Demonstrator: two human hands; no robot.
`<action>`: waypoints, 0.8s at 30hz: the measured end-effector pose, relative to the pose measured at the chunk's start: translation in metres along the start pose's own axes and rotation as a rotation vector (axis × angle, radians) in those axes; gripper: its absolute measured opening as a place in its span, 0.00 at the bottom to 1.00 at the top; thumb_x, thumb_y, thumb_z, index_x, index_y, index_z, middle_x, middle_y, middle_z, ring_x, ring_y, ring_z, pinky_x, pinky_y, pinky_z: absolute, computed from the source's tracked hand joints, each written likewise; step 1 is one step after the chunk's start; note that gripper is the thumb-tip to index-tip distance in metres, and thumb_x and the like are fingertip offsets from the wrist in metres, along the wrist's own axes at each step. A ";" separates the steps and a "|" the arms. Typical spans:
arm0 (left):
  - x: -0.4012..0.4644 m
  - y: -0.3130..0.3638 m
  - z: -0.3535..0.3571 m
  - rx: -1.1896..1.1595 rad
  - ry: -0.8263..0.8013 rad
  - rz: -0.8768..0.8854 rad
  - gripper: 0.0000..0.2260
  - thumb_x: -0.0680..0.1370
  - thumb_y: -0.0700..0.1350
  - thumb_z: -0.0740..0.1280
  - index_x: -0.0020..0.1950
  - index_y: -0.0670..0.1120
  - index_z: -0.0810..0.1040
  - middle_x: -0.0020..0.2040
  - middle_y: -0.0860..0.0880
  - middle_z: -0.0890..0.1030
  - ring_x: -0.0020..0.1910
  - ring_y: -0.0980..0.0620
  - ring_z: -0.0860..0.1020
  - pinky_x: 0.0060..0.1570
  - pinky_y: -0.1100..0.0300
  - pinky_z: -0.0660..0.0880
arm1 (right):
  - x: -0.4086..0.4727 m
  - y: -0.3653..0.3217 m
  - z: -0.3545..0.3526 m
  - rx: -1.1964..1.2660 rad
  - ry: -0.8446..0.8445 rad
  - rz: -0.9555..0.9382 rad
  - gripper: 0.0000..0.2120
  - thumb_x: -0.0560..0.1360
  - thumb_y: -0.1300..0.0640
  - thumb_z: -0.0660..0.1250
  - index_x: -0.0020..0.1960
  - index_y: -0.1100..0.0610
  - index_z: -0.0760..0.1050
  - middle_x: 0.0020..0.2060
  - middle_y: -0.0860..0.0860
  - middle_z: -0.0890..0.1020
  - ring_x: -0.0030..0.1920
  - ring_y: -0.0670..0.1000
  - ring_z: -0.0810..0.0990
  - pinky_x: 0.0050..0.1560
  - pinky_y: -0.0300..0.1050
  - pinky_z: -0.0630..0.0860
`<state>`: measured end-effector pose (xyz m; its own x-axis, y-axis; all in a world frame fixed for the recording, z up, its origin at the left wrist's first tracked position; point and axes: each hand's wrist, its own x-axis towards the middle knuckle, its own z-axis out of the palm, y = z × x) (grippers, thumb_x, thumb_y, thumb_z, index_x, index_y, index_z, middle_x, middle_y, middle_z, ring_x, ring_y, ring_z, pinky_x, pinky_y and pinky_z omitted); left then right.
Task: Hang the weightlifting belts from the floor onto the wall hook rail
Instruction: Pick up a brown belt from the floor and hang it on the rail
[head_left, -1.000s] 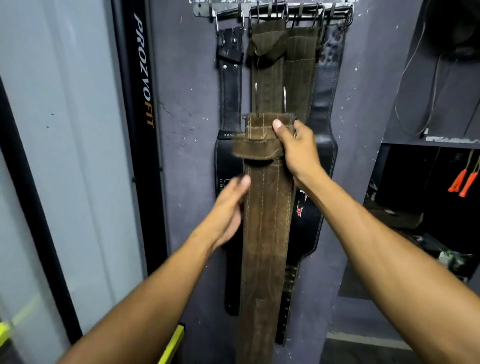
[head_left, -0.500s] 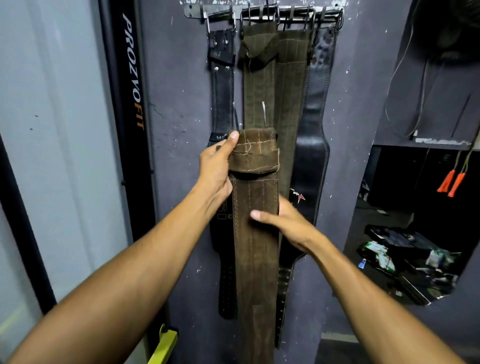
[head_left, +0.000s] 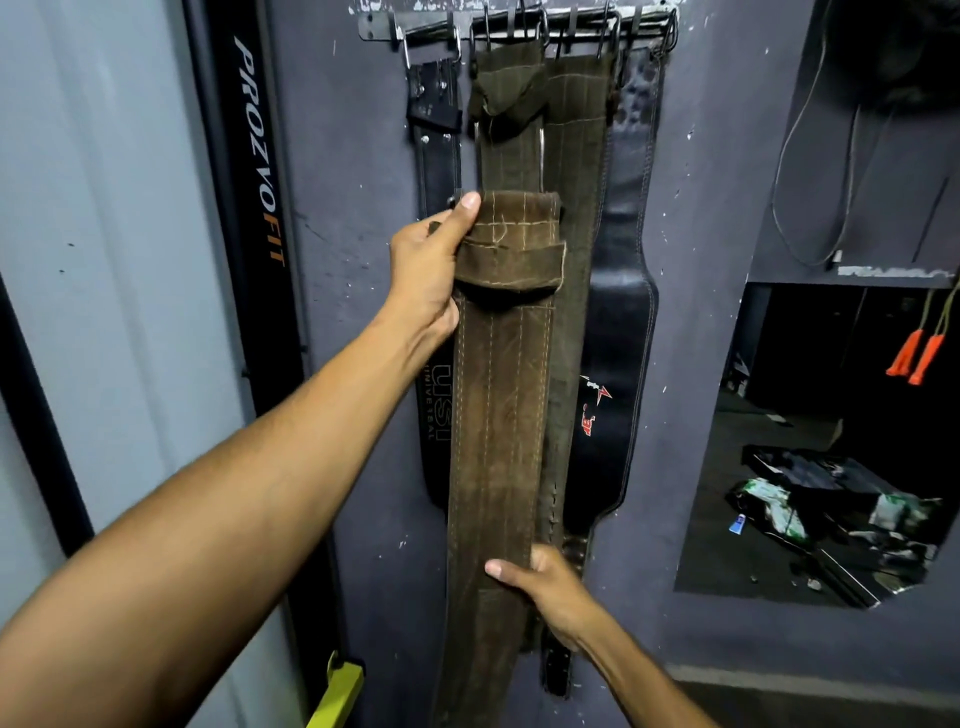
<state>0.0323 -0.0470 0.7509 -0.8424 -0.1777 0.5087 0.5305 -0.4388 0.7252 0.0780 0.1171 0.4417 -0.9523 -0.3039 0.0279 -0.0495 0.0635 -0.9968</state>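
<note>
A long brown suede weightlifting belt (head_left: 498, 415) hangs upright in front of the wall. My left hand (head_left: 428, 265) grips its top end by the stitched loop, thumb on the front. My right hand (head_left: 550, 587) holds the belt's lower part from the right edge. Behind it, on the metal hook rail (head_left: 379, 26) at the top, hang a narrow black belt (head_left: 436, 140), two olive-brown belts (head_left: 571, 130) and a wide black leather belt (head_left: 623, 322).
A black upright post with PROZVOFIT lettering (head_left: 254, 156) stands left of the purple wall. A yellow piece (head_left: 337, 691) sits near the floor. To the right is a dark recess with clutter (head_left: 810, 509) and orange-handled ropes (head_left: 914, 353).
My left hand took over the belt's top loop from my right hand. My right hand slid down the belt to its lower part.
</note>
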 end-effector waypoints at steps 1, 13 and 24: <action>0.001 0.000 0.000 0.000 -0.004 0.001 0.07 0.79 0.41 0.72 0.44 0.38 0.83 0.39 0.42 0.86 0.40 0.46 0.84 0.53 0.44 0.83 | 0.000 0.006 0.004 0.042 0.045 0.014 0.08 0.78 0.64 0.72 0.57 0.62 0.84 0.51 0.55 0.89 0.51 0.53 0.87 0.51 0.41 0.82; 0.006 -0.013 -0.015 -0.024 0.062 -0.019 0.09 0.78 0.40 0.74 0.38 0.41 0.83 0.40 0.40 0.85 0.40 0.44 0.84 0.54 0.41 0.83 | -0.002 0.026 0.003 -0.044 -0.074 0.119 0.13 0.76 0.63 0.76 0.60 0.58 0.83 0.56 0.53 0.88 0.59 0.54 0.86 0.63 0.47 0.81; -0.007 -0.042 -0.013 0.057 0.059 -0.026 0.07 0.79 0.41 0.72 0.44 0.38 0.85 0.39 0.43 0.87 0.39 0.48 0.85 0.51 0.50 0.83 | 0.047 -0.193 -0.029 0.033 0.066 -0.497 0.17 0.84 0.51 0.63 0.71 0.54 0.71 0.61 0.44 0.83 0.60 0.38 0.83 0.59 0.33 0.77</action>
<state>0.0153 -0.0384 0.7112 -0.8591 -0.2188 0.4626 0.5115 -0.3937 0.7638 0.0340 0.1176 0.6374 -0.8331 -0.2293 0.5033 -0.4931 -0.1044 -0.8637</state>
